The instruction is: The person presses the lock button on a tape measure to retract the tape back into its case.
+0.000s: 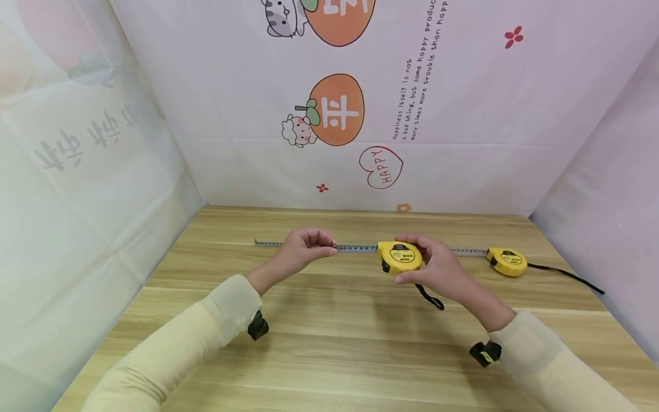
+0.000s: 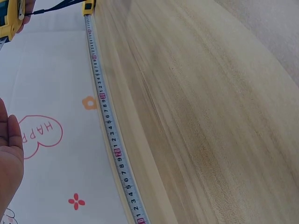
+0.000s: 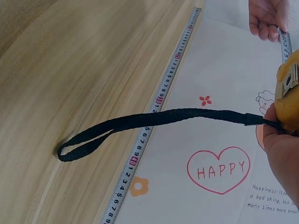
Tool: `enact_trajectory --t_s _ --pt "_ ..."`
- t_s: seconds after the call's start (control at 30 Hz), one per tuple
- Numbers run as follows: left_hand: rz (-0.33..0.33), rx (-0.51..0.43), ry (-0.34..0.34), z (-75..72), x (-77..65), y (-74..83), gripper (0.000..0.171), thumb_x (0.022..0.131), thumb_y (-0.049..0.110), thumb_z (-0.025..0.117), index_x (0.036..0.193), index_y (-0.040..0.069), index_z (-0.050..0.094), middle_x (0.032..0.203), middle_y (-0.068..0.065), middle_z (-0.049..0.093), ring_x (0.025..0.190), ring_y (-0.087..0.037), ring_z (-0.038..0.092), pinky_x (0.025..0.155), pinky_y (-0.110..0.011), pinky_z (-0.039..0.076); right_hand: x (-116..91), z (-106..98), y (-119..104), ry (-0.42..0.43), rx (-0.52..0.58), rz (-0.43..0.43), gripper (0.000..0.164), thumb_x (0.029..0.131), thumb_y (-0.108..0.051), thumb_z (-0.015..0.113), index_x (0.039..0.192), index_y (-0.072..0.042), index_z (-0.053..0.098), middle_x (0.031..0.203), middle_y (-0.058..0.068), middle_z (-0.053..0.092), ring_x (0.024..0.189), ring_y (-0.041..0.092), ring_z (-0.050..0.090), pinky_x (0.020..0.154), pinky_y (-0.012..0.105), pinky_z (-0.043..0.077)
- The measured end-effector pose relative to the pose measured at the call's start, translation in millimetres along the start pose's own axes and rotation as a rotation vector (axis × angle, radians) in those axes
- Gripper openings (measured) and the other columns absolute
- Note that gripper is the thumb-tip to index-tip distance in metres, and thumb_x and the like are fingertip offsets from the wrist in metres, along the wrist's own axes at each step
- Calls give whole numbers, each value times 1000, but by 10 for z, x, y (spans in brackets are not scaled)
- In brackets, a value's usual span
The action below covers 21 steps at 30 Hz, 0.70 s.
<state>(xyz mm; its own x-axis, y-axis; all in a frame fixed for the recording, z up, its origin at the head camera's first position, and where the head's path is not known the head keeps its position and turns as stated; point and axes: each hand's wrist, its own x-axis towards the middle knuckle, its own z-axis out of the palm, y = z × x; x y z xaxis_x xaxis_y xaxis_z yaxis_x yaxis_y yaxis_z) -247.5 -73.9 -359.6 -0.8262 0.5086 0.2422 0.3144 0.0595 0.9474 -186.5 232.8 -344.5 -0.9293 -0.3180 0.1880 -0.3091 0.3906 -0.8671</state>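
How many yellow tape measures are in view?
2. The first tape measure is in the right hand; the second tape measure lies farther right on the table. None seems hidden.

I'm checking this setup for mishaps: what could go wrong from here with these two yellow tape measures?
The left grip pinches the end of a drawn-out blade; if it slips, the blade might snap back toward the right grip, which holds the yellow case. That case's black strap dangles and could snag. The other tape measure lies extended on the table, so a bump might shift it.
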Motion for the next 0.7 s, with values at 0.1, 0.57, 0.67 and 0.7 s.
enact_trajectory --t_s 0.1,0.57,0.67,0.7 --pt "1 -2 -1 4 -1 -5 13 89 6 71 99 -2 67 94 -8 67 85 -21 63 78 -32 54 6 10 7 -4 2 -7 76 73 -15 87 137 0 48 131 21 51 108 31 56 82 25 52" --pt "10 -10 -7 32 12 -7 11 89 5 70 98 -1 67 94 -8 67 85 -18 63 79 -33 54 19 41 0 7 -8 -3 75 73 -18 88 135 -2 50 129 17 53 108 29 56 84 26 51" --pt "9 -13 -7 36 15 -12 11 89 5 70 99 -1 67 94 -8 67 85 -18 63 79 -33 54 19 46 -7 3 5 -4 75 72 -20 88 135 -1 50 129 16 54 108 29 56 84 24 51" --pt "9 -13 -7 37 17 -15 12 89 5 70 99 -1 67 94 -8 67 85 -18 64 79 -33 54 20 49 -8 2 10 -3 75 72 -19 88 134 -1 50 128 16 54 108 29 56 84 24 51"
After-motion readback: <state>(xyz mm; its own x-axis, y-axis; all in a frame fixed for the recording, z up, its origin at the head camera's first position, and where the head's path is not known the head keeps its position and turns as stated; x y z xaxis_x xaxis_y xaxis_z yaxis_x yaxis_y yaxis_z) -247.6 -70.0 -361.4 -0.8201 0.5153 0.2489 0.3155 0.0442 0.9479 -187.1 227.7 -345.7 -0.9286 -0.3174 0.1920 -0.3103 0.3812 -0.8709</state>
